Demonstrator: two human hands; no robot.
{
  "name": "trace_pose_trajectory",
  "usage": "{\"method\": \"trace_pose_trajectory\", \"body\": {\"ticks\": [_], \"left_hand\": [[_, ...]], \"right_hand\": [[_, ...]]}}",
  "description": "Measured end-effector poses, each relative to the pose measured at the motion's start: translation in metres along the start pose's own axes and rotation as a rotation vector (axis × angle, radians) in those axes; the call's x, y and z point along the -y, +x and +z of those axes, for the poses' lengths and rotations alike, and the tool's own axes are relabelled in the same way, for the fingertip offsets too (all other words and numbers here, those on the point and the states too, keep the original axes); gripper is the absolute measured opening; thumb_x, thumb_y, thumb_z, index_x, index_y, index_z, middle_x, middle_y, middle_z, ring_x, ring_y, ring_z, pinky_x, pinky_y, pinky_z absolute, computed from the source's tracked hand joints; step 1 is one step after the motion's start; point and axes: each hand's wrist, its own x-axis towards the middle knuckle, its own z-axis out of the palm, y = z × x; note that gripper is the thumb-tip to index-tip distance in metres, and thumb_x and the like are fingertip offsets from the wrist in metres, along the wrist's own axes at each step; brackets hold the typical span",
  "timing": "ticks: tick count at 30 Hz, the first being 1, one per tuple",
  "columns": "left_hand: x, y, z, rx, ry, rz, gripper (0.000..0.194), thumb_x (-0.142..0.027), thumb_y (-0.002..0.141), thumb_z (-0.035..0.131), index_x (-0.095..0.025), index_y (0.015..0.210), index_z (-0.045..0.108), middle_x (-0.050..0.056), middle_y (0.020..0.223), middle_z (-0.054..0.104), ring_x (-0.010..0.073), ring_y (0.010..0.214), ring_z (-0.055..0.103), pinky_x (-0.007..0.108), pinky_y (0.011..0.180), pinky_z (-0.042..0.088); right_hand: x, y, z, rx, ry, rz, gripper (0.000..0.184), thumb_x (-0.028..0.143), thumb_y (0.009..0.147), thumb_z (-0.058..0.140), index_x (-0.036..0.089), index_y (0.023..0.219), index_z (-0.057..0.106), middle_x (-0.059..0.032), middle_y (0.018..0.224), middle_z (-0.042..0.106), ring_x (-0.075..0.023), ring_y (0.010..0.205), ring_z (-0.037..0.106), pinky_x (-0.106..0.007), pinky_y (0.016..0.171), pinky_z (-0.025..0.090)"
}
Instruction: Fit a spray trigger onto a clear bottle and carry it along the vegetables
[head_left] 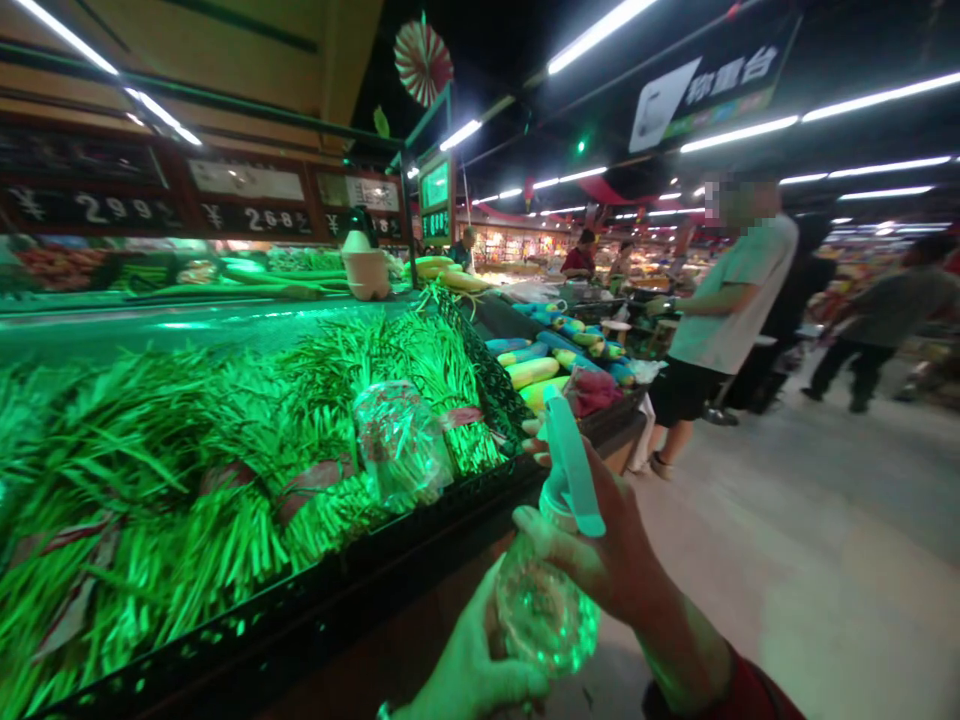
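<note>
Head cam has a clear spray bottle [547, 612] held in both hands, just off the front rim [300, 588] of a display of bundled greens [247, 535]. Left hand [472, 655] cups the body, right hand [611, 545] is wrapped around the neck, probably so one takes the weight while the other steadies the top. Can't really tell where the trigger finger sits. Rim's tight on the left; way more open floor [787, 560] to the right.
</note>
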Motion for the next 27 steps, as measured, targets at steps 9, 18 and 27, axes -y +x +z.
{"method": "trace_pose_trajectory", "body": {"ticks": [9, 18, 27], "left_hand": [[0.008, 0.039, 0.022, 0.106, -0.135, 0.013, 0.097, -0.027, 0.053, 0.092, -0.017, 0.138, 0.045, 0.015, 0.119, 0.064, 0.0243, 0.103, 0.064, 0.032, 0.086, 0.048], [0.023, 0.132, 0.031, 0.219, -0.193, 0.019, 0.09, -0.028, 0.052, 0.093, -0.02, 0.131, 0.053, 0.011, 0.116, 0.065, 0.0233, 0.104, 0.065, 0.032, 0.088, 0.048], [0.02, 0.234, 0.037, 0.2, -0.191, 0.023, 0.103, -0.028, 0.051, 0.093, -0.022, 0.141, 0.046, 0.009, 0.105, 0.067, 0.0092, 0.067, 0.059, 0.021, 0.061, 0.045]], "right_hand": [[-0.027, -0.012, -0.033, -0.125, -0.08, 0.083, 0.037, 0.029, 0.083, 0.068, 0.018, 0.116, 0.058, 0.0013, 0.09, 0.064, -0.0096, 0.068, 0.058, -0.018, 0.061, 0.049], [-0.095, 0.008, -0.079, -0.09, -0.089, 0.122, 0.053, 0.026, 0.088, 0.067, 0.027, 0.138, 0.048, -0.0027, 0.117, 0.061, -0.0164, 0.099, 0.063, -0.021, 0.078, 0.056], [-0.167, 0.064, -0.117, -0.054, -0.117, 0.078, 0.069, 0.02, 0.084, 0.068, 0.03, 0.146, 0.04, -0.0012, 0.136, 0.056, -0.0153, 0.115, 0.06, -0.022, 0.099, 0.051]]}}
